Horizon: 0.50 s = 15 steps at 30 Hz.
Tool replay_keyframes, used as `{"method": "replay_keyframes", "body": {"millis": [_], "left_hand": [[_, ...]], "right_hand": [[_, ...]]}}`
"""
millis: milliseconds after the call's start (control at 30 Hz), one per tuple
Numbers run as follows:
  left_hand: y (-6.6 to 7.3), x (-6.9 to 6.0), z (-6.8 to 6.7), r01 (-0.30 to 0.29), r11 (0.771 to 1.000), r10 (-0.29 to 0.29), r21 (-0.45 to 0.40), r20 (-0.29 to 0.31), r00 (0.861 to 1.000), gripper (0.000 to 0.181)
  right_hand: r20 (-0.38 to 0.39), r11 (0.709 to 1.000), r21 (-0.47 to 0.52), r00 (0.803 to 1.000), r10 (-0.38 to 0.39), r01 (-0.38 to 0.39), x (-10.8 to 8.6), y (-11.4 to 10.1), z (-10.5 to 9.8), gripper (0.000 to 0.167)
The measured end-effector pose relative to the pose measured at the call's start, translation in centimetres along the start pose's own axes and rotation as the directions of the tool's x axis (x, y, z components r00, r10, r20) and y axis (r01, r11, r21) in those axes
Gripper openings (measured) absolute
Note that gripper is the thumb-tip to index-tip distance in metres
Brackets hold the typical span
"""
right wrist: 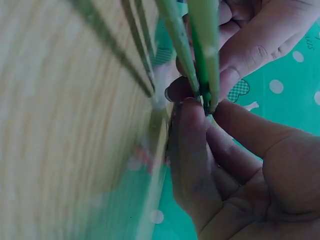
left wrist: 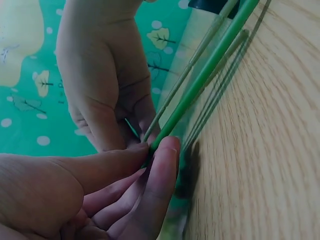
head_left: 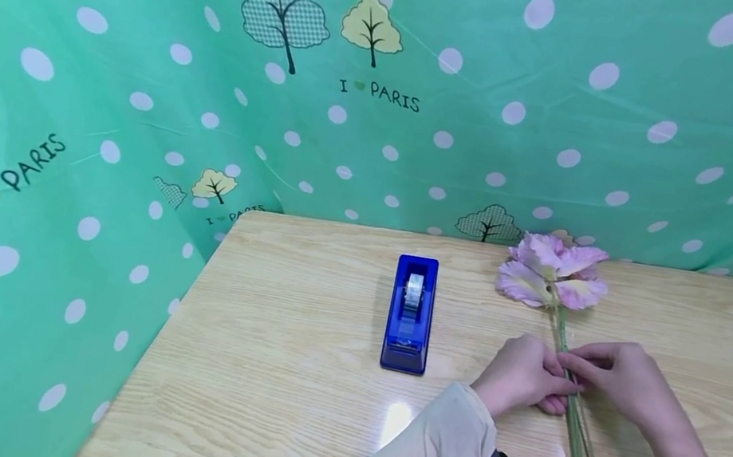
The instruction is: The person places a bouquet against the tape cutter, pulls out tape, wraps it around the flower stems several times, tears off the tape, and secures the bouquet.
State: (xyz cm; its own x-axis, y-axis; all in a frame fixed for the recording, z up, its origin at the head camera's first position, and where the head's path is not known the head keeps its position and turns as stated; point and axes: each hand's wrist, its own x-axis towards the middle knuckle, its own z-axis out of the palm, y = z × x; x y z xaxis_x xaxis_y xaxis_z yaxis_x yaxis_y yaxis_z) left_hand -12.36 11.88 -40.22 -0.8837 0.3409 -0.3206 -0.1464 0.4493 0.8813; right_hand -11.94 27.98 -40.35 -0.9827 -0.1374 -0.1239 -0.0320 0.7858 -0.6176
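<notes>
A bunch of pale purple flowers (head_left: pixel 552 272) lies toward the back right of the table in the head view, with its long green stems (head_left: pixel 574 441) running toward the front edge. My left hand (head_left: pixel 527 377) pinches the stems between thumb and forefinger, about midway along them. Just above it, on the flower side, my right hand (head_left: pixel 625 377) also pinches the stems with thumb and fingertips. Seen from the left wrist, the green stems (left wrist: pixel 200 80) pass through the left thumb and finger. The right wrist view shows the stems (right wrist: pixel 202 50) meeting the fingertips of both hands, which nearly touch.
A blue tape dispenser (head_left: pixel 403 356) with a roll of clear tape (head_left: pixel 413 291) stands left of the hands. The light wood table (head_left: pixel 280 311) ends at a green dotted cloth (head_left: pixel 382 134) hanging behind and along the left side.
</notes>
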Motion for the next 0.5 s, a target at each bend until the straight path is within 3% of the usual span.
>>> {"method": "replay_keyframes", "body": {"millis": [367,500], "left_hand": [[-0.19,0.09,-0.31,-0.04,0.984,0.046,0.171,-0.032,0.998,0.033],[0.34,-0.45,-0.89,-0.052,0.956,0.074,0.289,-0.063,0.995,0.041]], "right_hand": [[0.023,0.999,-0.029,1.0,0.016,-0.015,-0.07,-0.53,0.17,0.038],[0.023,0.998,-0.053,0.999,0.026,-0.025,-0.16,-0.65,-0.24,0.044]]}}
